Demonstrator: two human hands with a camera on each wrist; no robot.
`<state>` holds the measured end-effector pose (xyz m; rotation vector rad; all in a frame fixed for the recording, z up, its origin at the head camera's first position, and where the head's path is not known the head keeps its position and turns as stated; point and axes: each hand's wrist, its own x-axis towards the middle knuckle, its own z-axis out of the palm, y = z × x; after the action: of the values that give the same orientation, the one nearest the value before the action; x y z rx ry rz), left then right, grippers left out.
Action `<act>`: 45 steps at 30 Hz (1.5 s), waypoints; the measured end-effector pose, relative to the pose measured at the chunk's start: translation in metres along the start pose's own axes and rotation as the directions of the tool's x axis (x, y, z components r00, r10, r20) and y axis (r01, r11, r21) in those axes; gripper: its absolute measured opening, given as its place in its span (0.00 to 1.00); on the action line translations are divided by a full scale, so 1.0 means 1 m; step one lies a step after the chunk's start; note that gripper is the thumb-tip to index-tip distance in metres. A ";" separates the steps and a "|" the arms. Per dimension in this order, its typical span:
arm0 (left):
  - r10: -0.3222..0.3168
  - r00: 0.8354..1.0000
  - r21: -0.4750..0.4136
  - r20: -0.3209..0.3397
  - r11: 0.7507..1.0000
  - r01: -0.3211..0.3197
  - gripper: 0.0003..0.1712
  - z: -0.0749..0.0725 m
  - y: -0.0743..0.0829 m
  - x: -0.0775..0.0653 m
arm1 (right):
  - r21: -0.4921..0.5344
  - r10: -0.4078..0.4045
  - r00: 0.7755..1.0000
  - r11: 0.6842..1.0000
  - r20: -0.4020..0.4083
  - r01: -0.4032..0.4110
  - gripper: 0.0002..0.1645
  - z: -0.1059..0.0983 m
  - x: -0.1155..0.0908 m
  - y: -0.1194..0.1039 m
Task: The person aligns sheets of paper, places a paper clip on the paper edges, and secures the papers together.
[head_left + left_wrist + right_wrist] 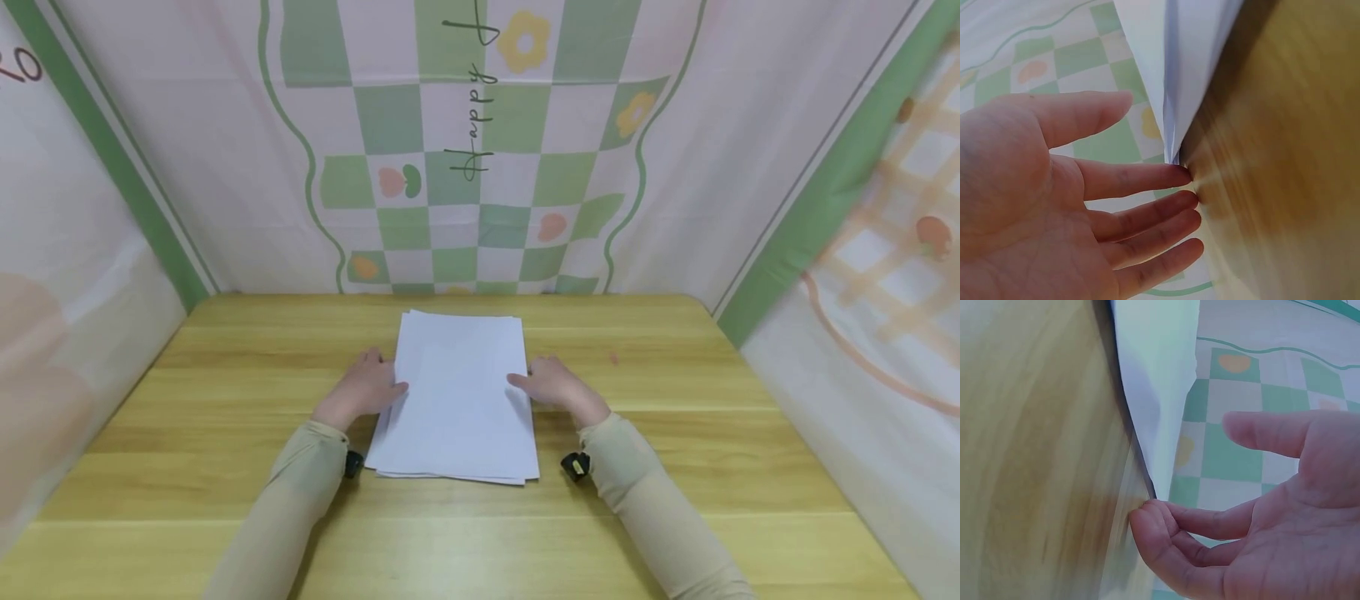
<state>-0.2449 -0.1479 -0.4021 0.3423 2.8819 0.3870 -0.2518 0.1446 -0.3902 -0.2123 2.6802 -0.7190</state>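
Note:
A slightly uneven stack of white paper sheets [457, 408] lies on the wooden table, its lower sheets sticking out at the left side and front edge. At the stack's left edge is my left hand [369, 387], fingers nearly straight with tips on the tabletop. Its index fingertip touches the paper edge [1175, 94] in the left wrist view, the thumb raised apart. My right hand [553, 383] is at the right edge. In the right wrist view its bent fingertips [1157, 515] meet the table beside the paper edge, while the thumb [1260, 431] stands clear of the sheets.
The yellowish wooden table [465, 550] ends at the back against a curtain [480, 125] with green checks and flowers. More patterned cloth hangs at the left [67, 292] and right [885, 317]. Black wrist devices sit under both sleeves.

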 end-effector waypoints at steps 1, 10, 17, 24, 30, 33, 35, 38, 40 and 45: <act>0.003 1.000 0.003 -0.002 1.000 -0.003 0.28 0.000 0.000 0.000 | 0.012 0.000 1.000 1.000 0.000 0.000 0.26 0.000 0.000 0.000; 0.016 1.000 -0.006 -0.012 1.000 -0.016 0.28 0.000 -0.001 -0.001 | 0.052 0.009 1.000 0.999 0.010 -0.010 0.25 -0.003 0.001 -0.001; 0.010 1.000 -0.028 -0.012 1.000 -0.010 0.28 -0.001 -0.001 -0.001 | 0.080 0.007 1.000 0.997 0.013 -0.008 0.25 -0.003 0.003 0.000; 0.026 1.000 -0.041 -0.013 0.999 -0.027 0.25 -0.001 0.000 -0.002 | 0.110 0.017 1.000 0.994 0.019 -0.019 0.24 -0.004 0.002 -0.001; 0.018 1.000 -0.052 -0.010 0.998 -0.018 0.24 0.000 -0.001 0.000 | 0.147 0.016 0.999 0.989 0.028 -0.020 0.26 -0.006 0.002 0.000; 0.016 1.000 -0.051 -0.010 0.999 -0.017 0.23 0.000 0.000 0.001 | 0.155 0.017 1.000 0.988 0.024 -0.021 0.27 -0.006 0.002 0.000; 0.013 1.000 -0.052 -0.011 0.999 -0.014 0.23 0.001 0.000 0.002 | 0.151 0.022 1.000 0.988 0.021 -0.025 0.28 -0.006 0.002 0.000; 0.004 1.000 -0.051 -0.009 0.999 -0.005 0.24 0.001 0.001 0.002 | 0.152 0.044 0.999 0.987 0.018 -0.046 0.28 -0.006 0.002 -0.001; 0.000 1.000 -0.056 -0.006 0.998 0.000 0.26 0.002 0.001 0.002 | 0.151 0.052 0.999 0.987 0.017 -0.054 0.27 -0.006 0.002 -0.001; -0.004 1.000 -0.093 -0.001 0.996 0.004 0.27 0.001 0.002 0.002 | 0.164 0.065 0.998 0.984 0.015 -0.067 0.28 -0.005 0.004 0.000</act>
<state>-0.2466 -0.1453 -0.4028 0.3205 2.8532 0.5194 -0.2570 0.1462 -0.3875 -0.0834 2.5882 -0.9107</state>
